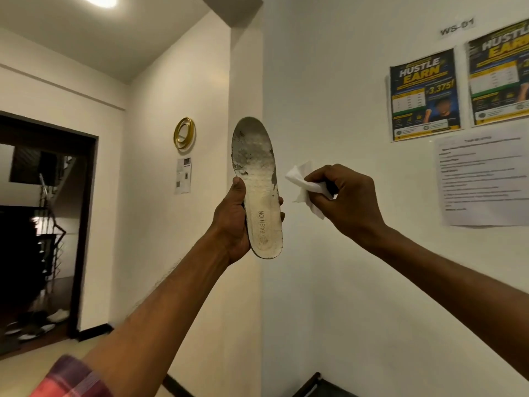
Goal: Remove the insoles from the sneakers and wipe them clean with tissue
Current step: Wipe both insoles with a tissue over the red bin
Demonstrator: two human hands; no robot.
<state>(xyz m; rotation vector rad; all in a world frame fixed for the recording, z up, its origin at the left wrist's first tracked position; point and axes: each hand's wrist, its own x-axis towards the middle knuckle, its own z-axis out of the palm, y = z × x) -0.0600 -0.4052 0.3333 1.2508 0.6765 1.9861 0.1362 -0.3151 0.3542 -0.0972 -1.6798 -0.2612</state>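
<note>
Insole (259,193) upright, held in grip of left hand (232,222); right hand (349,202) pinches tissue (300,179) beside it.

The worn white foam insole (262,202) in the left hand (232,224) bears "FASHION" near its heel. Above the right hand (347,202), the nearer blue-and-yellow paper poster (425,94) reads "HUSTLE EARN" and "3,375!". The farther matching poster (499,73) reads "HUSTLE EARN". The small white wall label (457,27) above them reads "WS-01".

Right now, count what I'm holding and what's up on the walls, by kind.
insole: 1
tissue: 1
Hustle Earn posters: 2
printed white sheets: 2
WS-01 label: 1
gold round frame: 1
Total: 8
</note>
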